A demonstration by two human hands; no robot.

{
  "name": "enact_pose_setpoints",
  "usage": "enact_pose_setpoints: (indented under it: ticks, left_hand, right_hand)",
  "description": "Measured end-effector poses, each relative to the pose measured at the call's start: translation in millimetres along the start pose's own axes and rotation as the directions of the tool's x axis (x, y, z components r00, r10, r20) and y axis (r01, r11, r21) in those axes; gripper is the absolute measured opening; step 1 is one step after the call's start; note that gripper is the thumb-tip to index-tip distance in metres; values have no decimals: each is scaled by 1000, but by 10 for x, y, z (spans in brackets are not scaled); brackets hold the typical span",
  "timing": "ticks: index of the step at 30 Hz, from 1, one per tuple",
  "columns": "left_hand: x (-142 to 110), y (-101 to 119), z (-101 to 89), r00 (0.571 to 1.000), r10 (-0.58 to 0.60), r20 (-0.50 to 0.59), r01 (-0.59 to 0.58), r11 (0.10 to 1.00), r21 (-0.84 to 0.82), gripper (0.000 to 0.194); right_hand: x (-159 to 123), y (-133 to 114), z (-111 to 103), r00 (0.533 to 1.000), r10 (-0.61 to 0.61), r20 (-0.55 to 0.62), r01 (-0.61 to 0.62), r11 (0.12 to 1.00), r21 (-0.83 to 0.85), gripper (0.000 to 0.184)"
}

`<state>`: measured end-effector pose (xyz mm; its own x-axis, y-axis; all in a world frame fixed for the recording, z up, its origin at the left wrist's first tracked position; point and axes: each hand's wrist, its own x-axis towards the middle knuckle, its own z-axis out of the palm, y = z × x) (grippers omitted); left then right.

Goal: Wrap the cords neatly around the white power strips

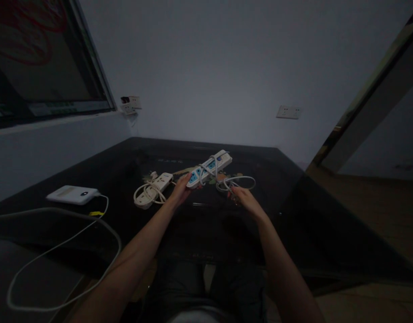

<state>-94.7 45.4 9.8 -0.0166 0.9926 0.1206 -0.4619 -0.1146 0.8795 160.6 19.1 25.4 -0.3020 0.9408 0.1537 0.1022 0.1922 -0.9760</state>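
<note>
My left hand (181, 189) grips the near end of a white power strip with blue sockets (210, 168), which is lifted at a slant over the black table (294, 202). Its grey cord is wound around the strip's middle. My right hand (243, 198) is closed on a loop of that cord (236, 183) hanging off to the right. A second white power strip (152, 190), with its cord wrapped around it, lies on the table just left of my left hand.
A white power bank (72, 194) lies at the table's left, with a long pale cable (58, 251) looping toward me. Wall sockets (288, 112) sit on the back wall and in the left corner (130, 105). A dark window fills the upper left.
</note>
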Motion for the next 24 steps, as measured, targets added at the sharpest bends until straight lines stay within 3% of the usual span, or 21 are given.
enact_pose_setpoints:
  ticks: [8, 13, 16, 19, 21, 24]
  left_hand:
    - [92, -164, -94, 997, 72, -33, -68, 992, 107, 49]
    - [168, -250, -182, 984, 156, -80, -119, 930, 347, 52]
    - [156, -225, -187, 969, 238, -64, -167, 824, 541, 44]
    - [109, -186, -158, 950, 310, 38, -251, 687, 682, 35]
    - [80, -178, -140, 945, 314, 96, -282, 625, 728, 34]
    - [68, -199, -136, 955, 276, 105, -256, 599, 759, 32]
  right_hand:
    - [-57, -40, 10, 955, 17, 297, -1, 998, -57, 46]
    - [-92, -51, -3, 921, 13, 390, -33, 998, 44, 45]
    - [-127, -76, -9, 924, -32, 381, -45, 981, 189, 46]
    - [-160, -137, -33, 931, -165, 325, 24, 917, 398, 44]
    - [-178, -193, -68, 940, -239, 244, 86, 857, 509, 42]
    - [-198, -270, -142, 961, -266, 68, 178, 794, 581, 40]
